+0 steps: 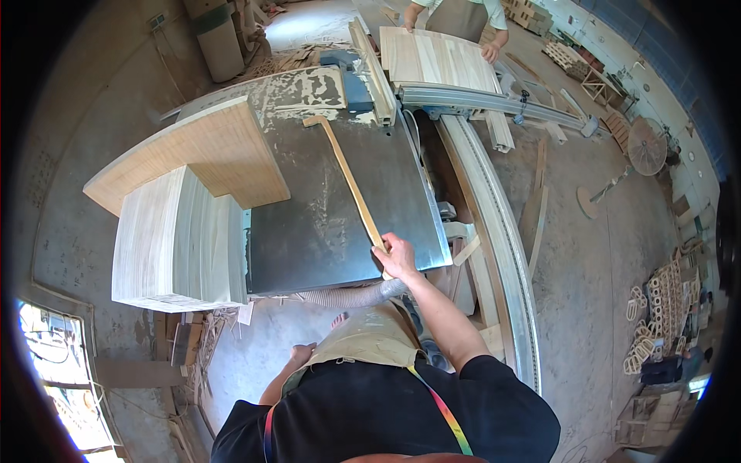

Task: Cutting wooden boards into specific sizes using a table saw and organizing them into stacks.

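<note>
My right hand point(396, 256) is closed round the near end of a long thin wooden stick point(349, 179) with a hooked far tip. The stick reaches away over the dark metal top point(301, 231) of a saw table. Low beside my tan apron point(370, 337) hangs my left hand point(302, 353); its fingers are too small and partly hidden to read. Across the table, a co-worker's hands point(491, 52) hold the edges of a pale wooden panel point(436, 58), which lies by the metal crossbar.
A tall stack of pale boards point(181, 239) stands at the table's left, with a curved wooden panel point(208, 150) on top. A metal fence point(494, 100) crosses the far right, and a long rail point(494, 224) runs along the right side. A grey hose point(351, 295) passes under the near edge.
</note>
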Motion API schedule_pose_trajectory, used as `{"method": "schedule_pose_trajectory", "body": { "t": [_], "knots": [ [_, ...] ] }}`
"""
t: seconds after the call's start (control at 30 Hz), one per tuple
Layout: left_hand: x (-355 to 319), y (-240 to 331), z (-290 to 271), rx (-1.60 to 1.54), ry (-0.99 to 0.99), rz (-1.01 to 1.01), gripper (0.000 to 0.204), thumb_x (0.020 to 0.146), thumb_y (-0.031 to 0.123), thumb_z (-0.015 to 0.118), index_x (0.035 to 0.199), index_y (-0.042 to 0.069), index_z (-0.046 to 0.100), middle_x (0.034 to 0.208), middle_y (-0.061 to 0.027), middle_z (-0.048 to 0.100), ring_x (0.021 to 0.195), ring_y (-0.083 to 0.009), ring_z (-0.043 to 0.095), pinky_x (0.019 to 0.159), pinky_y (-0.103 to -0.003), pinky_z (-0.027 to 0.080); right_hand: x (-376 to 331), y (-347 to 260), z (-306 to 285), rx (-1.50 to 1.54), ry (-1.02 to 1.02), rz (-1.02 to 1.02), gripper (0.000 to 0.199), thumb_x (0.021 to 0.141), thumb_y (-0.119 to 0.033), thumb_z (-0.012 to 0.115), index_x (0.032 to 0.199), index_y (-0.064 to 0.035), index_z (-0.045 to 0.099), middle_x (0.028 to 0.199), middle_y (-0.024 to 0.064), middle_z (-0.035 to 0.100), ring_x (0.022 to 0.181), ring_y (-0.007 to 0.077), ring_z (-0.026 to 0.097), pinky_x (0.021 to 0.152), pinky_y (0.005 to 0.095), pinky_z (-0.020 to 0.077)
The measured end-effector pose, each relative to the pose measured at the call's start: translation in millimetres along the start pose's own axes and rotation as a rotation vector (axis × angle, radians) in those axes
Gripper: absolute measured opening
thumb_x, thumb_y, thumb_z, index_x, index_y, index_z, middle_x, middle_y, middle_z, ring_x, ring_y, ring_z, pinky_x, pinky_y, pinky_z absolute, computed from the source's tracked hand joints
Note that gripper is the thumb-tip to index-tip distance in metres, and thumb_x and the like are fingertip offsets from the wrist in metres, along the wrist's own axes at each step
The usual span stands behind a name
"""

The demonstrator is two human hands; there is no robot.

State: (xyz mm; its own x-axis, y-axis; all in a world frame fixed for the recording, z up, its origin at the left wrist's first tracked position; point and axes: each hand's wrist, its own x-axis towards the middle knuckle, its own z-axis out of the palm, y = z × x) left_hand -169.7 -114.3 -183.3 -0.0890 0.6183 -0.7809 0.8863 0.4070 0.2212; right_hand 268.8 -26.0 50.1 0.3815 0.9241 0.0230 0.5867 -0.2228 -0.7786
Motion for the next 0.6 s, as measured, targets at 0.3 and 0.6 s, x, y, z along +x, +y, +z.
{"method": "schedule_pose_trajectory", "body": {
  "t": [0.3,0.6],
  "knots": [
    [-15,7,-19,-0.374,-0.073,-0.085,0.051,0.090,0.047,0.072,0.081,-0.004,0.075,0.077,-0.0136,0.073,0.066,-0.0265,0.066,0.066,-0.036,0.055,-4,-1,4,-0.049,0.004,0.047,0.039,0.084,-0.033,0.075,0.112,-0.0064,0.071,0.076,0.0046,0.069,0.066,0.0299,0.065,0.064,0.0401,0.0513],
    [-14,7,-27,-0.415,-0.073,-0.074,0.047,0.090,0.043,0.074,0.078,-0.003,0.074,0.074,-0.0129,0.071,0.062,-0.0253,0.064,0.063,-0.035,0.054,-2,-6,11,-0.015,0.027,-0.001,0.038,0.084,-0.033,0.075,0.111,-0.0071,0.071,0.076,0.0044,0.069,0.066,0.0299,0.065,0.064,0.0404,0.0513]
  ]
}}
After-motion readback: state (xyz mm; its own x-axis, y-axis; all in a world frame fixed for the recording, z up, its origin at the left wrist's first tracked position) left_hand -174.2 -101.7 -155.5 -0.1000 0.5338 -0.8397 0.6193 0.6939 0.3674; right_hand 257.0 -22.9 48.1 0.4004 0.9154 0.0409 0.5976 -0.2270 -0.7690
